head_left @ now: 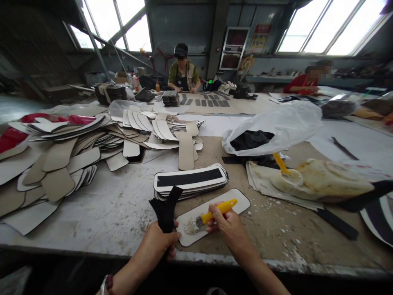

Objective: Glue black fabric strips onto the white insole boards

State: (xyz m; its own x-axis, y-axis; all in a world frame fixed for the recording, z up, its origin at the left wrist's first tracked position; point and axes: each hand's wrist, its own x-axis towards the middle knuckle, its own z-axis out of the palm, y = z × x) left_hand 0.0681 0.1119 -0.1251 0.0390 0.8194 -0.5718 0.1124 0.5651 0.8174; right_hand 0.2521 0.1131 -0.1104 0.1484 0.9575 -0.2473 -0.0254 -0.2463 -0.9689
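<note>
From my remote seat I cannot read a single word, number or brand anywhere in this view. The red and yellow poster (pixel 259 39) on the grey far wall carries rows of print, but they are too small and blurred for me to make out, and the white framed board (pixel 233 48) beside it shows only dark panels. Some faint red marks sit on the white sheet (pixel 357 167) at the right side of the table, and I cannot read those either.
</note>
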